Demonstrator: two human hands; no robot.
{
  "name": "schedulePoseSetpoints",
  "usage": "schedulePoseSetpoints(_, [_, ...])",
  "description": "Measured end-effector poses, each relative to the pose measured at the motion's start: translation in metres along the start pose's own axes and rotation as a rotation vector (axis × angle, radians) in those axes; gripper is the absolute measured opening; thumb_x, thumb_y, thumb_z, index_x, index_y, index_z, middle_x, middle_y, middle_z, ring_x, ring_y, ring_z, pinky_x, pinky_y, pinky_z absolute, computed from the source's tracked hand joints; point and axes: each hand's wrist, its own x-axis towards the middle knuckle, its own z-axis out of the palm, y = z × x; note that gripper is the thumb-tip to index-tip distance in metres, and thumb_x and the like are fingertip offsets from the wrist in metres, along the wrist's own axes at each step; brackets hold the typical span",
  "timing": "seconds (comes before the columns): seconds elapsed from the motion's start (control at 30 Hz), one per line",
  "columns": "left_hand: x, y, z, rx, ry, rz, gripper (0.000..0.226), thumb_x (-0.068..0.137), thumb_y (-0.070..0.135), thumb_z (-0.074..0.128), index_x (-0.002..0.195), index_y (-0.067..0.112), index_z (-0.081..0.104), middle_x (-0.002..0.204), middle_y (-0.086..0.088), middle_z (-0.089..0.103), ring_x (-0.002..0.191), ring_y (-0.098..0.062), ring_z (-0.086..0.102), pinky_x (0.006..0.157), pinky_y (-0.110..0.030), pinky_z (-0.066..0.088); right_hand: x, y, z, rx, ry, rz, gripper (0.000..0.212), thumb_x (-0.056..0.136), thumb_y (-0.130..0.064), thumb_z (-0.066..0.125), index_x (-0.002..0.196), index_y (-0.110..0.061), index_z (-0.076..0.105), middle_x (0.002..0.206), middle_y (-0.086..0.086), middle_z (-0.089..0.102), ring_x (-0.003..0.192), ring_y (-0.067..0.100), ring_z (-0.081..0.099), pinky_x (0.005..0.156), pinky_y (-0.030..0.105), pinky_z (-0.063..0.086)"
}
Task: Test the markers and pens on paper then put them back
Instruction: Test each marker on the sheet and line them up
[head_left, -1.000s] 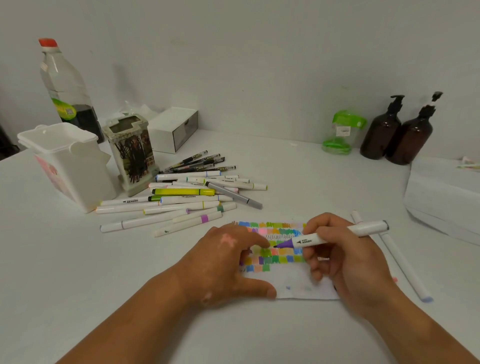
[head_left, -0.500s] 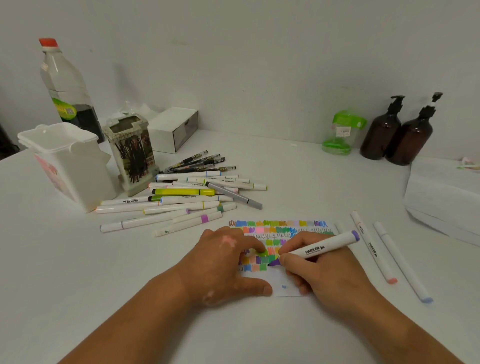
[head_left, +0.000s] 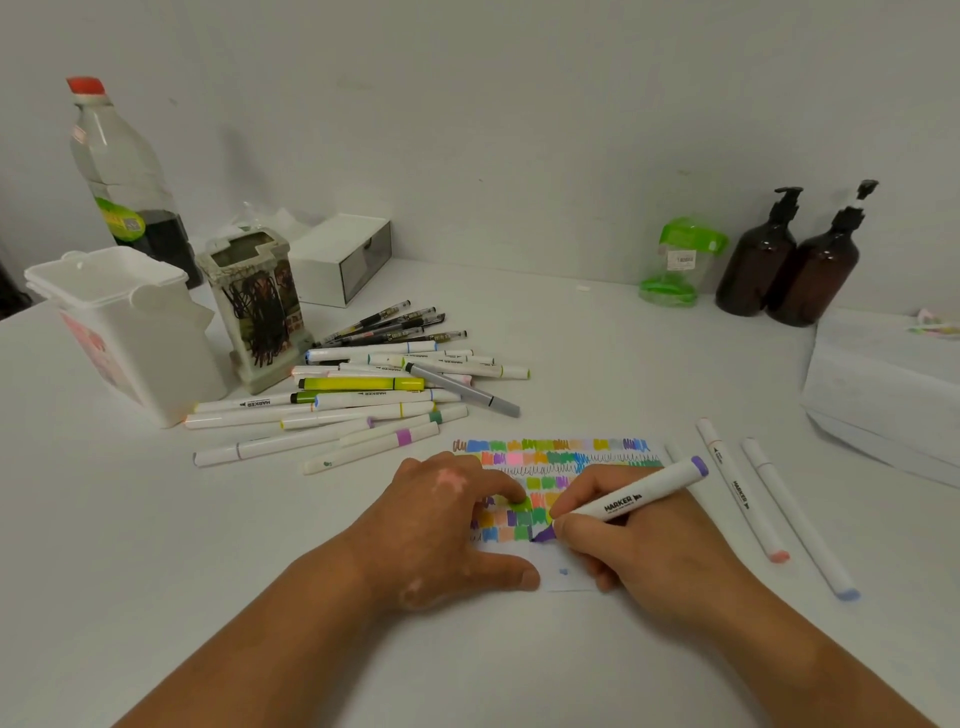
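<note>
Between the two hands lies the paper (head_left: 566, 452), a small white sheet crowded with rows of coloured scribble patches. The right hand (head_left: 654, 551) curls its fingers round a marker (head_left: 641, 493), a smooth white barrel with black lettering and a purple end band, its purple tip on the sheet. The left hand (head_left: 441, 519) lies flat, fingers relaxed, pressing the sheet's left part. Beyond the left hand sits a loose pile of markers and pens (head_left: 363, 395). Right of the right hand lie a pink-tipped marker (head_left: 737, 488) and a blue-tipped marker (head_left: 795, 514).

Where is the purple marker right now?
Head view, lower centre: the right hand grips the purple marker, tip down on the coloured paper, just right of the left hand.
</note>
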Motion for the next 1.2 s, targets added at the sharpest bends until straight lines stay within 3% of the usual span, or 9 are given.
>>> schedulePoseSetpoints(0.33, [0.000,0.000,-0.001,-0.008,-0.001,0.002,0.077,0.063,0.086,0.061,0.130,0.050,0.050,0.107,0.026,0.041,0.099,-0.004,0.041,0.091,-0.026,0.041,0.002,0.002,-0.001,0.017,0.029,0.019,0.018,0.086,-0.018,0.073,0.076,-0.033,0.072,0.057,0.002,0.067,0.046,0.012,0.063,0.047,0.019,0.049])
schedulePoseSetpoints(0.6, [0.000,0.001,-0.002,-0.006,-0.014,0.000,0.077,0.063,0.086,0.061,0.130,0.050,0.051,0.110,0.025,0.042,0.101,-0.003,0.043,0.095,-0.027,0.044,0.002,0.004,0.000,0.035,0.033,0.016,0.016,0.085,-0.012,0.071,0.074,-0.024,0.071,0.055,0.004,0.065,0.044,0.014,0.060,0.044,0.020,0.047])
schedulePoseSetpoints(0.73, [-0.003,0.002,-0.005,-0.034,0.025,0.007,0.068,0.067,0.084,0.057,0.126,0.049,0.054,0.110,0.024,0.049,0.097,-0.003,0.049,0.087,-0.023,0.047,0.004,0.005,-0.002,0.243,0.161,0.003,0.016,0.086,-0.005,0.070,0.074,-0.015,0.071,0.054,0.005,0.061,0.044,0.014,0.054,0.043,0.022,0.046])
schedulePoseSetpoints(0.77, [-0.005,0.003,-0.007,-0.091,0.070,0.014,0.058,0.074,0.078,0.057,0.122,0.047,0.055,0.105,0.022,0.054,0.092,-0.003,0.053,0.080,-0.020,0.048,0.005,0.006,-0.005,0.314,0.202,-0.006,0.017,0.086,-0.003,0.070,0.073,-0.014,0.070,0.055,0.006,0.061,0.045,0.015,0.053,0.043,0.024,0.046])
schedulePoseSetpoints(0.87, [-0.005,0.002,-0.014,-0.501,0.233,0.005,0.010,0.098,0.036,0.049,0.106,0.038,0.054,0.081,0.014,0.059,0.076,0.002,0.059,0.059,-0.016,0.045,0.008,0.005,-0.011,0.461,0.246,-0.036,0.021,0.087,-0.004,0.071,0.071,-0.017,0.068,0.059,0.010,0.062,0.047,0.017,0.053,0.043,0.026,0.046])
schedulePoseSetpoints(0.97, [-0.004,-0.003,-0.019,-0.708,0.326,-0.040,0.017,0.102,0.017,0.039,0.104,0.032,0.049,0.079,0.012,0.061,0.072,-0.003,0.054,0.062,-0.028,0.047,0.009,0.006,-0.013,0.496,0.213,-0.069,0.014,0.080,-0.021,0.079,0.071,-0.019,0.070,0.060,0.011,0.063,0.048,0.018,0.054,0.043,0.026,0.046])
schedulePoseSetpoints(1.03, [-0.004,-0.003,-0.019,-0.684,0.294,-0.044,0.024,0.104,0.014,0.040,0.111,0.037,0.045,0.092,0.017,0.069,0.077,-0.006,0.059,0.064,-0.021,0.051,0.009,0.006,-0.013,0.524,0.180,-0.082,0.016,0.071,-0.031,0.080,0.074,-0.018,0.071,0.061,0.010,0.062,0.050,0.018,0.054,0.045,0.026,0.047])
schedulePoseSetpoints(1.1, [-0.005,0.001,-0.017,-0.679,0.259,-0.019,0.027,0.104,0.017,0.045,0.115,0.040,0.041,0.103,0.021,0.071,0.078,-0.007,0.064,0.067,-0.019,0.055,0.009,0.007,-0.013,0.611,0.139,-0.082,0.016,0.071,-0.028,0.077,0.077,-0.015,0.073,0.064,0.011,0.062,0.053,0.018,0.055,0.046,0.027,0.047])
schedulePoseSetpoints(1.2, [-0.006,0.005,-0.016,-0.716,0.247,0.018,0.015,0.102,0.020,0.051,0.111,0.031,0.047,0.105,0.019,0.073,0.075,-0.014,0.069,0.069,-0.025,0.058,0.009,0.006,-0.015,0.748,0.117,-0.082,0.009,0.076,-0.016,0.064,0.075,-0.015,0.072,0.062,0.012,0.061,0.051,0.019,0.055,0.044,0.028,0.047])
